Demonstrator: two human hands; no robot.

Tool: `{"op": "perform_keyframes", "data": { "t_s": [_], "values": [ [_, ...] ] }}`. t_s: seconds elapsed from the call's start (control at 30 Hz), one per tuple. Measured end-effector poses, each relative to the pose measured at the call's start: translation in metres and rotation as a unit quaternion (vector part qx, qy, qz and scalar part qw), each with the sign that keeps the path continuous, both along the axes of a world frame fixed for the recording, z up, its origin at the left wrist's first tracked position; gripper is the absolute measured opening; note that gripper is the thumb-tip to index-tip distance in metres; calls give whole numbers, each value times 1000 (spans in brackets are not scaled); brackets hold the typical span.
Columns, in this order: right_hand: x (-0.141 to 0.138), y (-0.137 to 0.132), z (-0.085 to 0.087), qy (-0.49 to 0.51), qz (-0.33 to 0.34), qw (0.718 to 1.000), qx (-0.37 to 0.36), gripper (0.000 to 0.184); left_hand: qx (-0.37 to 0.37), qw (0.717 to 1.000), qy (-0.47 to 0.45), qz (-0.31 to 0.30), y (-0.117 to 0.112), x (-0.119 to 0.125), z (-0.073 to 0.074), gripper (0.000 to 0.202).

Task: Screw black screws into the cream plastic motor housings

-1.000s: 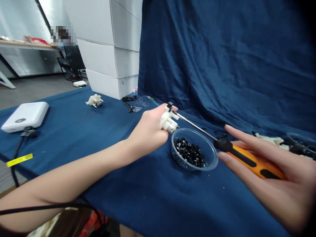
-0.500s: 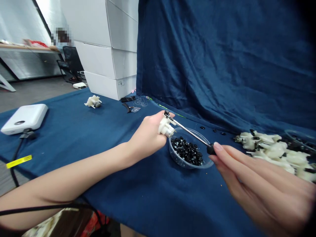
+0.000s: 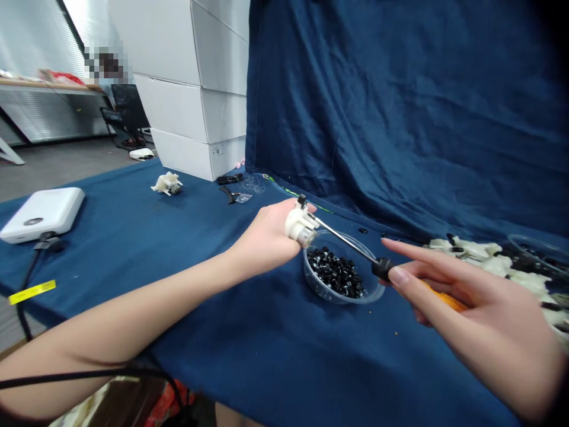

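Note:
My left hand (image 3: 267, 240) is closed around a cream plastic part with a small metal motor (image 3: 299, 224), held above the table. A small black piece (image 3: 301, 200) sits on top of that part. In my right hand (image 3: 471, 296) is a screwdriver (image 3: 347, 240) with a black and orange handle, its index finger stretched out. The shaft points left, and its tip meets the side of the cream part by the motor. Below the shaft stands a clear round bowl (image 3: 311, 283) full of small black pieces (image 3: 335, 273).
Several cream parts (image 3: 493, 264) lie heaped at the right, beside another clear bowl (image 3: 533, 249). One more cream part (image 3: 168, 183) lies at the left, near a white device (image 3: 42, 213) with a cable. White boxes (image 3: 178, 112) stand stacked behind. A person (image 3: 109, 71) sits far back.
The screwdriver's tip has shifted from the black piece on top down to the cream part's side. My right hand has turned and its index finger has lifted, showing the orange handle.

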State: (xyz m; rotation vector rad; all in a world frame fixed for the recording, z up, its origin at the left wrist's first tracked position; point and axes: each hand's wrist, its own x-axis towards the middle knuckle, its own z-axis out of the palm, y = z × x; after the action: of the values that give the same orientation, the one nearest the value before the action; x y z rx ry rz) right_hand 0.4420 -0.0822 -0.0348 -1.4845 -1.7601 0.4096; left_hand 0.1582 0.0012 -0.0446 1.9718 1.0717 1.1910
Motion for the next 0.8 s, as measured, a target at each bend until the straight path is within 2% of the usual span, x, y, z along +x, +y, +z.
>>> {"op": "perform_keyframes", "data": {
  "t_s": [0.03,0.1,0.2,0.27,0.37,0.43,0.53,0.63,0.73,0.8],
  "values": [
    [3,2,2,4,18,1000,-25,59,-55,997,-45,-33,-1,0,5,55],
    [6,6,5,8,46,997,-63,61,-158,973,-122,-118,-4,-3,15,55],
    [6,9,8,27,75,995,-66,54,-252,920,-163,-251,-7,-11,29,53],
    [4,8,7,56,101,991,-66,54,-302,874,-181,-335,-6,-17,33,53],
    [3,5,5,90,100,989,-68,56,-381,779,-220,-447,-1,-23,29,58],
    [3,3,5,93,97,989,-62,55,-429,718,-227,-499,2,-26,24,61],
    [4,3,4,82,113,989,-49,52,-463,663,-208,-550,3,-27,16,59],
    [9,4,3,80,128,988,-41,50,-473,637,-189,-578,3,-28,13,58],
    [14,6,-3,73,137,987,-48,51,-463,659,-183,-563,1,-31,14,57],
    [15,6,-7,70,140,986,-50,55,-431,678,-194,-563,0,-31,17,52]
  ]
}}
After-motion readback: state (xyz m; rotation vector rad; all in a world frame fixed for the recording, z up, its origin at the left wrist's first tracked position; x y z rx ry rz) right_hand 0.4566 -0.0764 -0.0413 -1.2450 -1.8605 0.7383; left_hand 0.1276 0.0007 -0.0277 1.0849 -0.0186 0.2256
